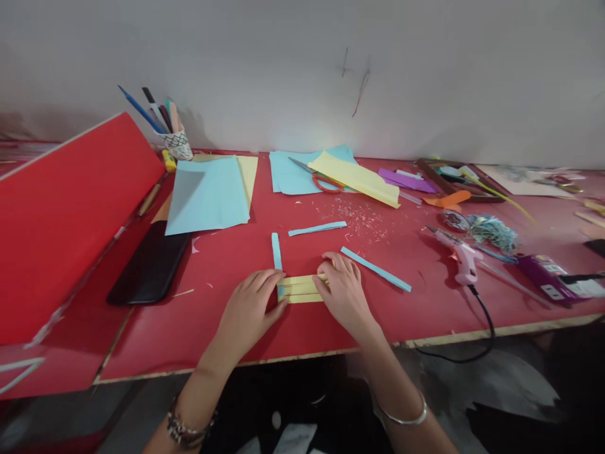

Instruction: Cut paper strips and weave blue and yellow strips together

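Observation:
Several yellow paper strips [304, 289] lie side by side on the red table, running left to right between my hands. A light-blue paper strip [276, 251] stands crosswise at their left end, and its lower part passes by the yellow strips. My left hand [255, 299] is closed at that end, thumb and fingers at the edges of the strips. At the right end, my right hand [343, 287] has its fingers curled over the yellow strips and hides their tips. Two more light-blue strips, an upper strip [317, 228] and a slanted strip [377, 269], lie loose nearby.
A pink glue gun [460, 255] with a black cord lies at right, near a purple box [543, 277]. Blue sheets [208, 195], a black phone [150, 265] and a red board [70, 221] are at left. Red-handled scissors [327, 184] lie behind, with a pen cup [176, 144] back left.

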Tool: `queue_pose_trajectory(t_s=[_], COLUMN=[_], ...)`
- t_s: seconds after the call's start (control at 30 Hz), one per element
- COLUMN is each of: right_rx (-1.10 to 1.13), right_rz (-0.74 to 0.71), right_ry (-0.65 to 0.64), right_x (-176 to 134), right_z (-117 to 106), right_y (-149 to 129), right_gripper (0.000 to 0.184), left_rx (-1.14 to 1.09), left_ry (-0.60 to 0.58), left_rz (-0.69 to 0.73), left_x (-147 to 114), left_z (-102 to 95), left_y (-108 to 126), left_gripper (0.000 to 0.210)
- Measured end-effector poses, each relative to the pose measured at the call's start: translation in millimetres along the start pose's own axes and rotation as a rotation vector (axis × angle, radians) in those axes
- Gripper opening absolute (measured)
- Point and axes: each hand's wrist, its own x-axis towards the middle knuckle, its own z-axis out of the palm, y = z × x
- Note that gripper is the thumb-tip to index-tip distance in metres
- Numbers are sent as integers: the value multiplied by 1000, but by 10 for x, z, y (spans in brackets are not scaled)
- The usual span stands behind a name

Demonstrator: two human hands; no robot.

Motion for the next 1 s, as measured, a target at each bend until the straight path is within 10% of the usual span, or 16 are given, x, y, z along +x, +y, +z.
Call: queue_pose_trajectory(t_s=[0.57, 1.0], right_rx=[189, -66], right_rz=[7, 61], right_ry=[87, 153], right_x=[-35, -106], right_z=[-13, -65], right_y=[63, 251], right_gripper=[16, 17], left_rx=[-81, 24], left_ry=[-15, -4], left_rz=[-16, 15], left_x=[-34, -8], left_z=[18, -46], left_y=[-12, 34], left_gripper=[17, 14])
